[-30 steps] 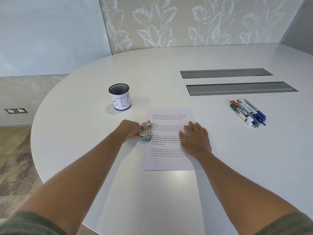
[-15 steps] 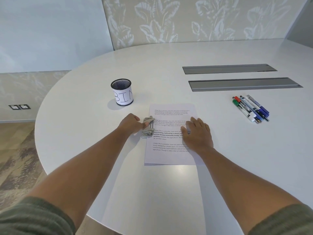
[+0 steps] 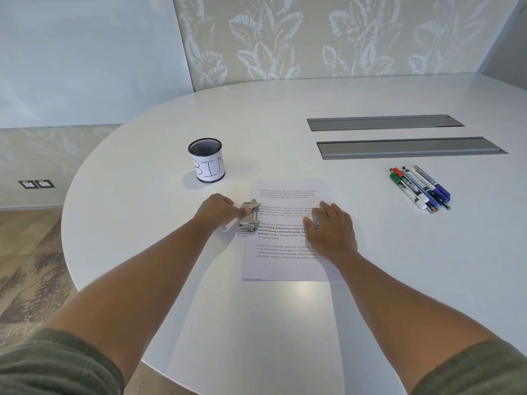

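Little has shifted over the last second: the view has moved a touch, but your hands sit where they were. Your left hand [image 3: 218, 209] has its fingers [image 3: 242, 211] curled around the metal punch [image 3: 249, 219], which sits at the left edge of the printed sheet [image 3: 285, 266], about halfway down its length. Your right hand [image 3: 332, 229] lies flat on the right half of the sheet, its fingers [image 3: 325, 208] straight and together, pinning the paper to the surface [image 3: 285, 109].

By the look of it, the lining-up is done and the press is what remains. You cannot tell from here whether the edge is fully inside the slot, or whether holes are already cut, since the punch covers that spot. The mesh cup marked BIN [image 3: 206, 162] stands just beyond your left hand, and the markers [image 3: 419, 188] lie well apart to the right, untouched.
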